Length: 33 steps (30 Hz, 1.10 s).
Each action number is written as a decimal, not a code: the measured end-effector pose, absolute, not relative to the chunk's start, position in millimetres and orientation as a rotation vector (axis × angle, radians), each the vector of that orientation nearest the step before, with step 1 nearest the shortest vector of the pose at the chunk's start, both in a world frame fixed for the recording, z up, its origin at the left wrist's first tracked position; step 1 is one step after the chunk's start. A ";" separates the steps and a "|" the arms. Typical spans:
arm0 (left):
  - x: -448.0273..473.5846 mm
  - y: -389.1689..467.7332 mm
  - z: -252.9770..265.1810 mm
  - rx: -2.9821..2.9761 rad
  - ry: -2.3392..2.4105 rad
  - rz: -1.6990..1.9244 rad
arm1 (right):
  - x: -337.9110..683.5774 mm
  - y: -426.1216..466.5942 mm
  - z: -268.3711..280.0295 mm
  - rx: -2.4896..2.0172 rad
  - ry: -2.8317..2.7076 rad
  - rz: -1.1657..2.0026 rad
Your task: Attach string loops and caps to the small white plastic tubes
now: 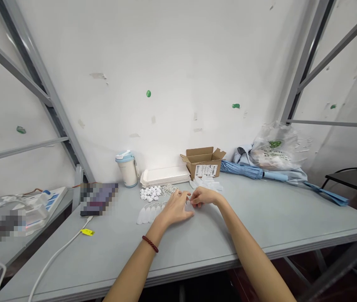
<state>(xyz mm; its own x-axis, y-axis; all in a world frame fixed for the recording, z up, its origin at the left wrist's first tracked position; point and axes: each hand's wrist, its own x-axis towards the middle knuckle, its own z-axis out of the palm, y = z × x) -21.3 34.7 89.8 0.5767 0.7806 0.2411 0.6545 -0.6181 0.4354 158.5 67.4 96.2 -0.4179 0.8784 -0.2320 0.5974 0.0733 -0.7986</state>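
Near the middle of the grey table, my left hand (177, 208) is closed on a small translucent plastic tag-like piece (188, 206). My right hand (205, 196) meets it from the right, thumb and fingertips pinched together at the piece's upper edge. Whatever lies between those right fingertips is too small to make out. Left of my left hand, several similar translucent pieces (148, 213) with thin loops lie in a row. Behind them are a pile of small white plastic parts (150, 193) and a bunch of white cords (168, 190). More translucent pieces (206, 183) lie beyond my right hand.
An open cardboard box (206, 163), a white tray (165, 175) and a blue-lidded cup (127, 170) stand along the wall. To the right lie a folded blue umbrella (244, 170) and a plastic bag (275, 151). A white cable (59, 251) crosses the table's left side.
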 end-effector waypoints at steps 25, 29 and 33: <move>-22.9 34.0 86.7 2.552 1.137 0.574 | 156.8 65.2 98.5 -1.492 -2.067 1.276; -27.3 42.4 87.1 2.498 1.131 0.680 | 156.3 64.8 99.5 -1.521 -2.059 1.219; -48.7 65.4 88.6 2.377 1.330 1.042 | 152.2 67.7 99.6 -1.609 -2.006 0.778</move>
<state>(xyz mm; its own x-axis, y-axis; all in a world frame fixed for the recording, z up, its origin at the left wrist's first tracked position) -48.7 65.4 88.6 0.3371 0.8139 0.4731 0.6545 -0.5639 0.5037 152.2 67.7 99.6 -0.2172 0.9761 -0.0009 0.7216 0.1599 -0.6736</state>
